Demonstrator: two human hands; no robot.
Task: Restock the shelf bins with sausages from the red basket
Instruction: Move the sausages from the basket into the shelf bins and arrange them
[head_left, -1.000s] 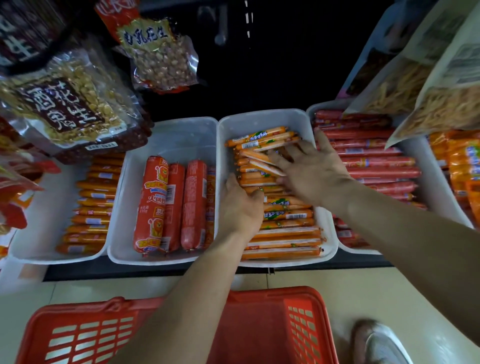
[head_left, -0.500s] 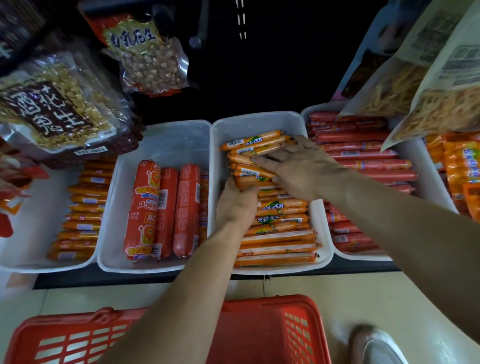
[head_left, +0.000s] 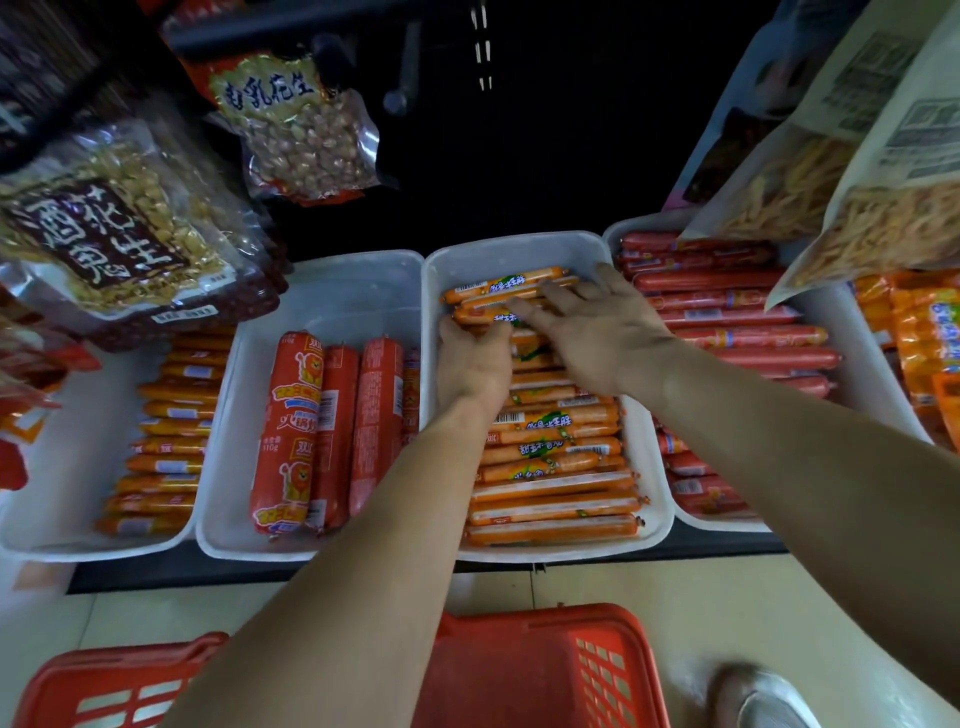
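Both hands are inside the middle white bin (head_left: 524, 249), which is stacked with thin orange sausages (head_left: 553, 488). My left hand (head_left: 472, 364) lies on the sausages at the bin's left side, fingers curled against the pile. My right hand (head_left: 597, 327) rests flat with spread fingers on the top sausages near the back. Neither hand lifts a sausage clear of the pile. The red basket (head_left: 535, 670) stands on the floor below, its inside mostly hidden by my forearms.
A bin of thick red sausages (head_left: 301, 431) sits to the left, then a bin of small orange ones (head_left: 166, 441). A bin of long red sausages (head_left: 727, 322) is on the right. Hanging peanut bags (head_left: 109, 228) and snack bags (head_left: 857, 192) overhang the bins. A shoe (head_left: 758, 696) is bottom right.
Both hands have slid farther back in the middle bin, pushing the top orange sausages toward the rear wall. The view has shifted slightly downward.
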